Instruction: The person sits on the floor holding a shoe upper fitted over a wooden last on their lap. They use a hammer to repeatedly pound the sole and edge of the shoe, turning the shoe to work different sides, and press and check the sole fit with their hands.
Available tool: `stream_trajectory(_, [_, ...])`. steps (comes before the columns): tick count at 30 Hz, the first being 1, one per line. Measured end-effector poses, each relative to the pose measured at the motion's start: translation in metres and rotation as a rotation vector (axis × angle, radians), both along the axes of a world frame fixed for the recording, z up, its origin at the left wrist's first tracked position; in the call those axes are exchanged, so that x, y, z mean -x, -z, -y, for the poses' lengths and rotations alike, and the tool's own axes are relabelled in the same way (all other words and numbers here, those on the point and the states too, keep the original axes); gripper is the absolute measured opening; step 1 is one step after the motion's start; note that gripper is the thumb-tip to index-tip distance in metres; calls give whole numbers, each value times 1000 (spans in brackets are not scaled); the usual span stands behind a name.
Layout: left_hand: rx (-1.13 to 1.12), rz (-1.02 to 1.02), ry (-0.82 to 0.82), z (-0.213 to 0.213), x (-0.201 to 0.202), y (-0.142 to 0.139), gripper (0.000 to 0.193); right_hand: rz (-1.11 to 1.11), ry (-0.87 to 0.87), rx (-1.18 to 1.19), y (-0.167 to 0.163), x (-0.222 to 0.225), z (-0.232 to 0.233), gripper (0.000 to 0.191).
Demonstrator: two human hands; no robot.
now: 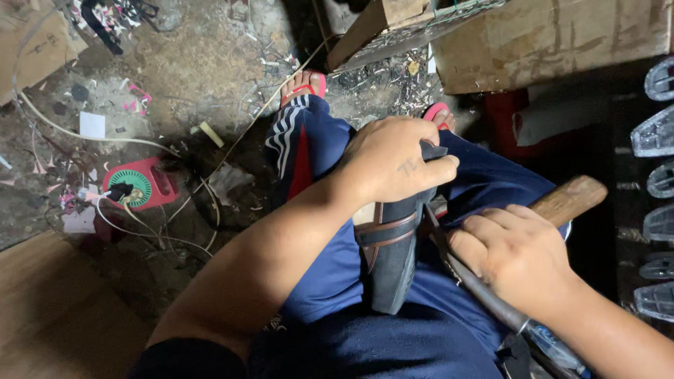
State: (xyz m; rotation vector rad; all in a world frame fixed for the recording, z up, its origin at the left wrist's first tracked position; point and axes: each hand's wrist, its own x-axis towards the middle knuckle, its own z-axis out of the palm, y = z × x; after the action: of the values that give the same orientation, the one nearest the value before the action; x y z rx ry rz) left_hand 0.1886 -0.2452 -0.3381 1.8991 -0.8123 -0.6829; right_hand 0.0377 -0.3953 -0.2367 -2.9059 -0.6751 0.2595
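1. Dark shoe (pixel 393 245) upright on lap, between both hands; toe end clamped under left hand (pixel 393 161), fingers curled over top.
2. Right hand (pixel 516 256) just beside shoe, closed around metal pliers (pixel 484 291); wooden-handled hammer (pixel 569 200) behind knuckles.

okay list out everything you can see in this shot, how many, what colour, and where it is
shoe: one, dark with brown straps, on the lap
hammer: one, wooden handle, across the right thigh
metal tool: one, grey, against the shoe's edge
small round device: one, red and green, on the floor at left
cables: several, pale, around it
cardboard box: one, brown, top right
shoe soles: several, clear grey, right edge
sandals: two, red, on the feet
left hand: grip on the shoe
right hand: grip on the metal tool
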Motion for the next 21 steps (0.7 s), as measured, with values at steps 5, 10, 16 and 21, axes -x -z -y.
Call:
stream_trajectory(5, [40, 60, -22, 3, -6, 6, 51, -13, -165, 155, 0, -22, -5, 28])
stream_trajectory(10, [-14, -8, -1, 7, -13, 5, 44, -51, -272, 208, -8, -49, -10, 33])
stream_trajectory(16, [58, -21, -19, 7, -21, -1, 41, -21, -283, 122, -8, -61, -6, 29])
stream_trajectory(21, [6, -36, 20, 11, -16, -1, 43, 9, -64, -7, 5, -35, 3, 29])
